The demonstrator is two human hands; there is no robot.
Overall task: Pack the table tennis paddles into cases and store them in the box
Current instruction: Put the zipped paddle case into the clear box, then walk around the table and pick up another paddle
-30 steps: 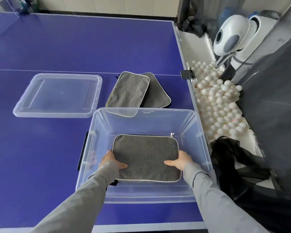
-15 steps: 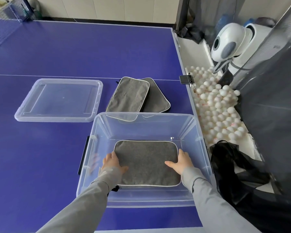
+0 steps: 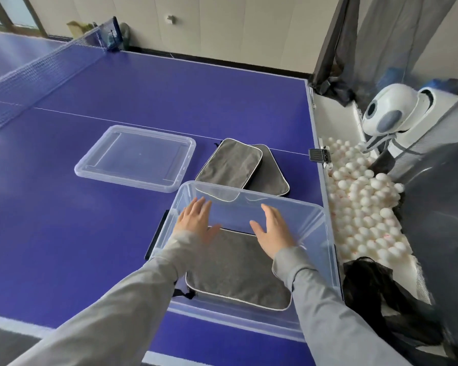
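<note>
Both hands, left hand point(image 3: 196, 220) and right hand point(image 3: 274, 231), are held with fingers spread, empty; the two stacked cases point(image 3: 230, 165) lie ahead beyond the box point(image 3: 325, 233), long axis away.

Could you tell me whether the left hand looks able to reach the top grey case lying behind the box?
Probably yes: the left hand is open and empty above the box, and nothing stands between it and the top case beyond the far wall.

Both our arms reach in from the bottom of the frame in grey sleeves. Our left hand point(image 3: 196, 223) and right hand point(image 3: 271, 232) sit just below centre, side by side, fingers straight and spread, gripping nothing.
</note>
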